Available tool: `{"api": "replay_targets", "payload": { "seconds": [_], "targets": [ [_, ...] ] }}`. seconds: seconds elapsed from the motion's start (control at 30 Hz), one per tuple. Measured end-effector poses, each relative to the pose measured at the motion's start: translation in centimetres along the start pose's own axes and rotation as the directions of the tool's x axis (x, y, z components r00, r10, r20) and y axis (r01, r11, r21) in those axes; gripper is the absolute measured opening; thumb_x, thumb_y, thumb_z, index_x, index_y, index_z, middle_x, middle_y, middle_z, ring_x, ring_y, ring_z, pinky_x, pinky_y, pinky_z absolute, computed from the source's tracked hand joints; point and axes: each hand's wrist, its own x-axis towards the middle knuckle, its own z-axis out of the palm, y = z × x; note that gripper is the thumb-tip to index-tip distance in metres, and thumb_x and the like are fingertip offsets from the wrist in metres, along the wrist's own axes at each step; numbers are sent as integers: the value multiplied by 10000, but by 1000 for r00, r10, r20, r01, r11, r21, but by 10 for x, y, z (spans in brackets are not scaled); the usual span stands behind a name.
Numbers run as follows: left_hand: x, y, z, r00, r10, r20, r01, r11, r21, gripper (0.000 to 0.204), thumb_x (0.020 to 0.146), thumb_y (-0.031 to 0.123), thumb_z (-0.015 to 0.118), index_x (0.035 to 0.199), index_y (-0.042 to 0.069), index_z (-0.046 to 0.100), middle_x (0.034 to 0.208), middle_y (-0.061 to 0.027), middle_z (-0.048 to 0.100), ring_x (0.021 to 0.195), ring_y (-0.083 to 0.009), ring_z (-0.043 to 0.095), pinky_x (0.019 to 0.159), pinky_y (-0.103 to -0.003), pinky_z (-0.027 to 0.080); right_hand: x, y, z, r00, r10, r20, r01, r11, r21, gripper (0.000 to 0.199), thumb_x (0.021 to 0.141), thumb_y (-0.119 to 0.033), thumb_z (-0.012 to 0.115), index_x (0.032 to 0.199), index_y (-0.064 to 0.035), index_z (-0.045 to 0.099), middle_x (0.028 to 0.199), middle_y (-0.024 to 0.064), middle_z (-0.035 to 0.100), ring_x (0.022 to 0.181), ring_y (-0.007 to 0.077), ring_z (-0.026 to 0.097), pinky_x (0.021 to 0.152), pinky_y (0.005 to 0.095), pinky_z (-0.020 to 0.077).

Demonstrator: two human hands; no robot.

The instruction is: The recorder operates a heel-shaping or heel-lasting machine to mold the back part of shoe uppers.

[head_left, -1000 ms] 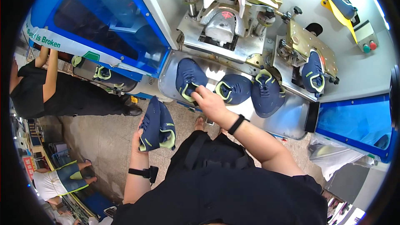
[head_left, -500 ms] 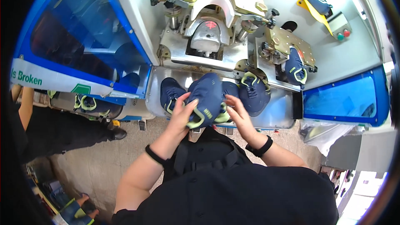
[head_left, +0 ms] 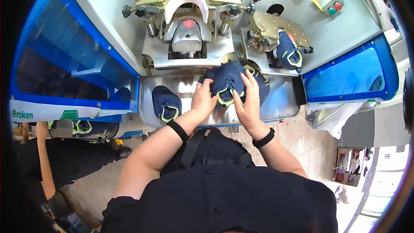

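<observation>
A navy shoe upper [head_left: 228, 77] with laces and a lime-green collar is between my two hands, its toe pointing away from me. My left hand [head_left: 203, 100] grips its left side, thumb by the collar. My right hand [head_left: 249, 99] holds the other side, fingers along the edge and thumb at the opening. Partly hidden behind my right hand lies another navy shoe upper [head_left: 264, 89]. Farther left, a matching shoe upper [head_left: 167, 104] rests alone on the metal tray [head_left: 282, 105]. A bit of dark material shows beyond my left fingertips; its kind is unclear.
Beyond the tray stands a press with a metal toe mould [head_left: 187, 42] under a white curved pad [head_left: 186, 1]. To its right, a smaller press [head_left: 276, 28] holds a navy shoe [head_left: 288, 51]. Blue-framed window panels [head_left: 77, 60] flank the machine. Another person's arm [head_left: 44, 159] is at left.
The shoe upper in my left hand has moved right and turned to show its laces. My right hand has closed onto it. The left shoe upper on the tray is now uncovered. The view has shifted.
</observation>
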Motion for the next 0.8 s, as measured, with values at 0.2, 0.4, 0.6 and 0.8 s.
{"api": "replay_targets", "payload": {
  "seconds": [0.2,0.4,0.6,0.8],
  "targets": [
    [-11,20,-44,996,85,-29,-89,987,-134,457,767,212,758,1153,91,544,1022,-137,549,805,-279,621,726,-400,518,194,-66,-15,765,-585,-270,581,807,-104,396,808,51,616,1188,-52,572,1201,177,574,1080,327,579,806,377,517],
    [-40,38,-108,978,202,-47,-205,903,-378,237,838,59,712,1056,49,620,910,-40,581,736,-78,584,613,-224,477,370,-108,7,860,-508,-49,493,852,-174,281,895,-279,591,1029,-49,680,996,208,675,926,375,634,821,436,499],
    [-52,30,-157,985,60,163,94,606,-790,139,919,73,633,1049,25,622,906,-40,647,826,-110,635,688,-237,517,361,-108,32,773,-604,194,630,694,-348,385,876,-307,612,1205,-106,611,1264,203,592,1084,333,609,955,408,468],
    [-48,8,-166,932,191,308,259,241,-935,495,1030,397,448,1415,91,395,1307,-106,538,1067,-239,634,877,-356,525,128,-124,35,874,-486,-22,480,868,-124,250,806,-223,724,926,-42,598,858,162,611,699,331,604,611,410,487]
  ]
}}
